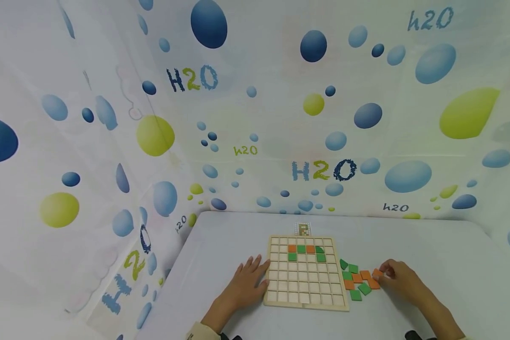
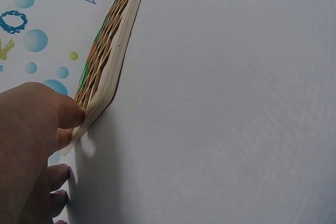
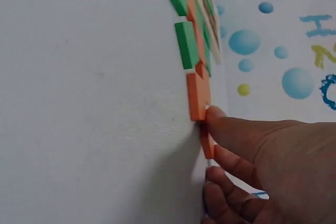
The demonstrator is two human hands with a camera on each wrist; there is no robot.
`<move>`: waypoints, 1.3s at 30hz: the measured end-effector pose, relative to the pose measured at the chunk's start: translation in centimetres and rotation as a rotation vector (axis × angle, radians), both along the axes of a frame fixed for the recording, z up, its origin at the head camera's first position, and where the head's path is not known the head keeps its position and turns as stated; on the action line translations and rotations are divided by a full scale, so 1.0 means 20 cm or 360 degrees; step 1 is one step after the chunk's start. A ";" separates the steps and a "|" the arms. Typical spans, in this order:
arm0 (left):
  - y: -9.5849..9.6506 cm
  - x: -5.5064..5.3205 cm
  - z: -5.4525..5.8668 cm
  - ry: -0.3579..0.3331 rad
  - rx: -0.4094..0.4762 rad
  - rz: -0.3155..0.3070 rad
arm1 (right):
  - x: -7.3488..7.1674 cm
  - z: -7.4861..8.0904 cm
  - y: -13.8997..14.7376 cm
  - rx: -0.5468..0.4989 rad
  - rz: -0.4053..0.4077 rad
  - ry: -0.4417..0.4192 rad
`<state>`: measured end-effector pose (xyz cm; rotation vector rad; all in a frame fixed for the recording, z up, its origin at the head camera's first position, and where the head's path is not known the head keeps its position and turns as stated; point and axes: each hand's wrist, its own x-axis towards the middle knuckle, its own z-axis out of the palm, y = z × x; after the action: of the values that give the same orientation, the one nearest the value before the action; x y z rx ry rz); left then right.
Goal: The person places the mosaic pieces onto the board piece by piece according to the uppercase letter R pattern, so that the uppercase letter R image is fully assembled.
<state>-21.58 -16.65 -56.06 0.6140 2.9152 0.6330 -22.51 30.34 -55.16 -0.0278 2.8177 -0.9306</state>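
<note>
Okay, so nearest the bottom there's a beige sleeve cuff (image 1: 201, 331) on the white table (image 1: 378, 323) side, about seven o'clock from the grid board (image 1: 303, 306). Left hand (image 1: 247, 285) is spread loosely, thumb and a fingertip touching the board's nine o'clock edge. Right hand (image 1: 401, 283) pinches an orange tile (image 1: 378, 272) between thumb and finger, out at three o'clock. Loose green and orange tiles (image 1: 357, 278) lie between it and the board, kinda in the way. So yeah, the board sits between both hands, six pieces (image 1: 301, 249) set toward its twelve o'clock side. Just past that, at twelve, a small pattern card (image 1: 302, 229), then the H2O backdrop (image 1: 272, 123).
</note>
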 end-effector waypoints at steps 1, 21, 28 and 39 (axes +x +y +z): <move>0.00 0.00 0.00 -0.0001 0.0000 0.0000 | -0.01 0.00 -0.01 0.0001 0.0010 0.0008; 0.01 0.01 0.03 -0.0030 -0.0040 0.0012 | -0.10 -0.01 0.04 -0.0023 0.0066 0.0103; 0.01 0.01 0.03 -0.0029 -0.0047 0.0018 | -0.10 -0.01 0.01 0.0001 0.0030 0.0137; 0.00 0.00 0.02 -0.0028 -0.0058 0.0008 | -0.09 -0.03 0.00 -0.0038 0.0030 0.0098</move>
<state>-21.56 -16.57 -55.71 0.5943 2.9058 0.5819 -24.22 30.29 -55.71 -0.0871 2.8571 -0.9759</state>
